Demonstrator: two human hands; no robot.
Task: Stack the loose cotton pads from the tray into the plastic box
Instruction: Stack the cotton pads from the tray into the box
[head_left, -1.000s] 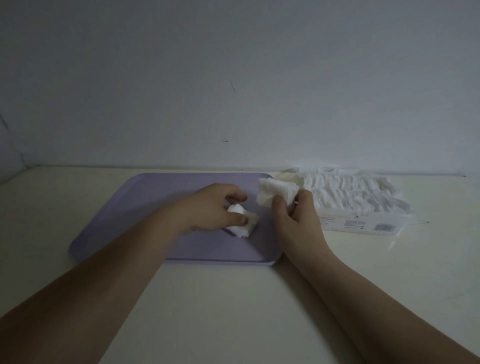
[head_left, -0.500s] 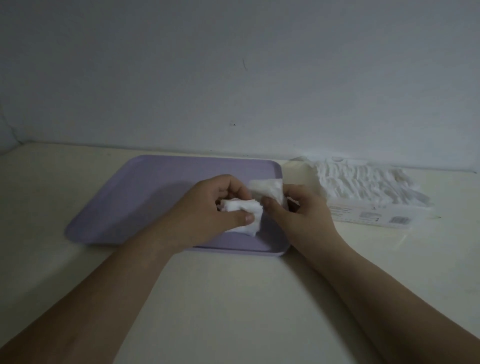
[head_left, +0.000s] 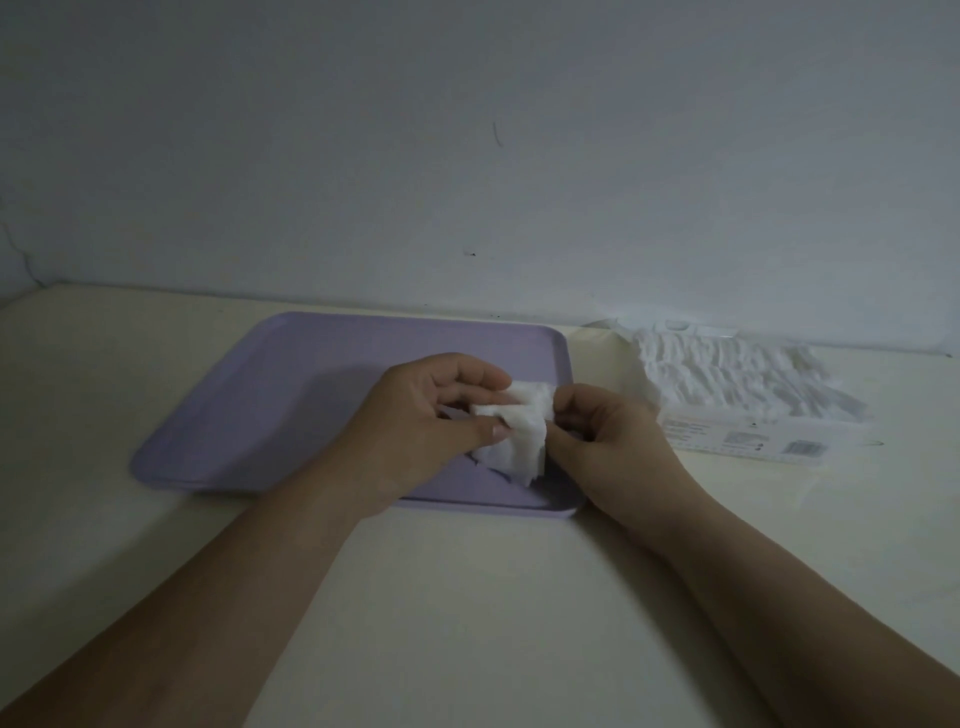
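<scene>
Few cotton pads (head_left: 522, 441) bunched between both hands, above tray (head_left: 311, 395) 4 o'clock corner. Left hand (head_left: 426, 426) grip pinches bunch, thumb on top; right hand (head_left: 608, 441) grip pinches opposite edge. Judged featherlight, soft, floppy: pinch flat faces, gently. Plastic box (head_left: 753, 441) at tray's 3 o'clock, on desk (head_left: 467, 597).

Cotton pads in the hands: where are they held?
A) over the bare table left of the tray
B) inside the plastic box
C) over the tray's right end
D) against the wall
C: the left hand and right hand both pinch the cotton pads above the purple tray, left of the plastic box.
</scene>
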